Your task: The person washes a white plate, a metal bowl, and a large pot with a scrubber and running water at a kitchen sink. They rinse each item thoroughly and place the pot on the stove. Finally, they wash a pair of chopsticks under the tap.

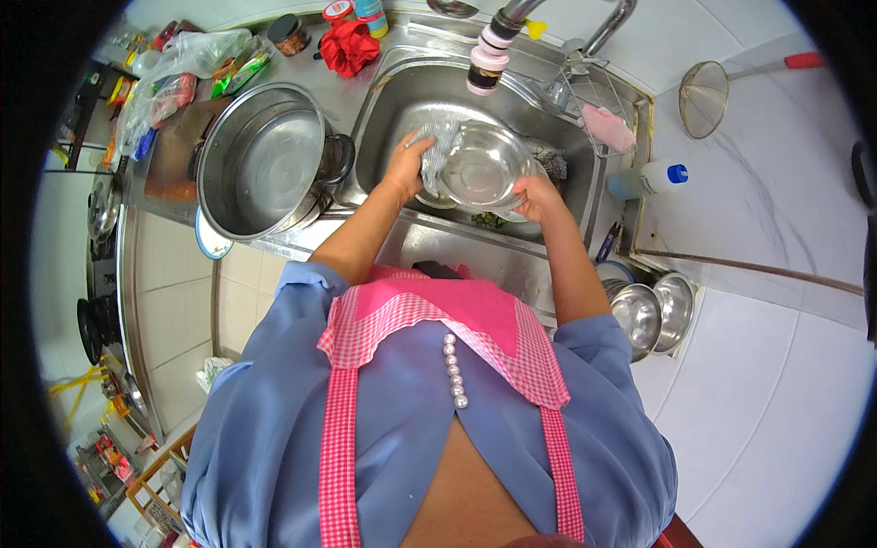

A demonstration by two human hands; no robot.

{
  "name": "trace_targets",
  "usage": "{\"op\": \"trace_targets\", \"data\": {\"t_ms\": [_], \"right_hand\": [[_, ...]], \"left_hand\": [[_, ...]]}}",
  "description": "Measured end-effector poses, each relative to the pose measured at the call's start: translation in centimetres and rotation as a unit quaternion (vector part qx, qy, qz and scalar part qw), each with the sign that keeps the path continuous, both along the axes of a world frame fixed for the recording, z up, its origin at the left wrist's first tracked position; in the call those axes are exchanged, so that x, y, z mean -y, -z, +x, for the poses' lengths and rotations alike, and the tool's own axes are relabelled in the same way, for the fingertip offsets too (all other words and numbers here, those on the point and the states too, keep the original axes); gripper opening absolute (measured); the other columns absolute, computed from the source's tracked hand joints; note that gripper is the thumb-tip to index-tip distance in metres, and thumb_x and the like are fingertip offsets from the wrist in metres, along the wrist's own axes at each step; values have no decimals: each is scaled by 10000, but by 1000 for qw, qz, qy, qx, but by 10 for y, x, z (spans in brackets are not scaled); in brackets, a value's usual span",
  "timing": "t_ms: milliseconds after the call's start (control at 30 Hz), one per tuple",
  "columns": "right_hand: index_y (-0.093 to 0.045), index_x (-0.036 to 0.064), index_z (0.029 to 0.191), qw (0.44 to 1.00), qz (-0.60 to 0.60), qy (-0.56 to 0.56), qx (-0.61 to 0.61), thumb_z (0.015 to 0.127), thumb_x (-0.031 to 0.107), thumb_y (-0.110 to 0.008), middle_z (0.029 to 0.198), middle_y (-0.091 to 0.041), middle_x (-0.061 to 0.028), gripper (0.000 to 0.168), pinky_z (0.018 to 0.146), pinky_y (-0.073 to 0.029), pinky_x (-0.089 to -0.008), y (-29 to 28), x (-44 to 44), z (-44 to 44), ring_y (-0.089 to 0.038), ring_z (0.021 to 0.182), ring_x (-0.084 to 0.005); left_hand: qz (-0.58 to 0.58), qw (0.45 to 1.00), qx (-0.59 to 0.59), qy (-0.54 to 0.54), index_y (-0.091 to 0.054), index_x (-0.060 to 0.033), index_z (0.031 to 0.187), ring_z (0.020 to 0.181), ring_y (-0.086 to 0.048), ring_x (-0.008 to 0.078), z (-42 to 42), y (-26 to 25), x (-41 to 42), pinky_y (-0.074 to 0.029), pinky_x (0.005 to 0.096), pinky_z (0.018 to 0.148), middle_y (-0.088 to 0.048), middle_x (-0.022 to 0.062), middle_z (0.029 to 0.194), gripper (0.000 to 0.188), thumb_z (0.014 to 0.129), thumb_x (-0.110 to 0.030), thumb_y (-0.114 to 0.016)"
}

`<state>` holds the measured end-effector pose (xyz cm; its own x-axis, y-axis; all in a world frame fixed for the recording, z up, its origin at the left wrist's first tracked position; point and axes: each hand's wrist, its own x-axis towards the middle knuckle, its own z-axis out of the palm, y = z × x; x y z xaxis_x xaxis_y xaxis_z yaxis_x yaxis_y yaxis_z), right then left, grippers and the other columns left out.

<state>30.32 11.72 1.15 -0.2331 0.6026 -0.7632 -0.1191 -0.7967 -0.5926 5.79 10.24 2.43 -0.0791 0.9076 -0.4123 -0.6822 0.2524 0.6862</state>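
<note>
Over the stainless steel sink I hold a round metal bowl, tilted so that its inside faces me. My right hand grips the bowl's rim at the lower right. A grey striped cloth is in my left hand, pressed against the bowl's left side. Beneath the bowl, other dishes show only in part. Some green scraps lie at the sink's near side, and a dark mesh-like item sits at the right, partly hidden by the bowl.
A large steel pot with black handles stands left of the sink. The faucet hangs over the sink's far side. At right are a wire rack with a pink sponge, a bottle with a blue cap, and stacked metal bowls.
</note>
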Motion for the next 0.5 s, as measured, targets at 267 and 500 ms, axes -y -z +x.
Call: {"op": "trace_targets", "data": {"t_ms": [267, 500], "right_hand": [[-550, 14, 1002, 927, -198, 7, -318, 758, 144, -491, 1017, -581, -122, 282, 542, -513, -340, -5, 36, -37, -535, 1014, -392], [-547, 22, 1047, 951, 212, 162, -157, 925, 413, -336, 1041, -577, -79, 460, 846, -411, -313, -42, 34, -45, -525, 974, -191]], "left_hand": [[25, 960, 197, 197, -597, -25, 946, 829, -599, 259, -28, 34, -37, -494, 404, 744, -623, 118, 828, 308, 867, -269, -426], [-112, 991, -6, 73, -600, -92, 1039, 824, -606, 239, -13, 4, -26, -492, 351, 753, -613, 105, 979, 327, 807, -315, -544]]}}
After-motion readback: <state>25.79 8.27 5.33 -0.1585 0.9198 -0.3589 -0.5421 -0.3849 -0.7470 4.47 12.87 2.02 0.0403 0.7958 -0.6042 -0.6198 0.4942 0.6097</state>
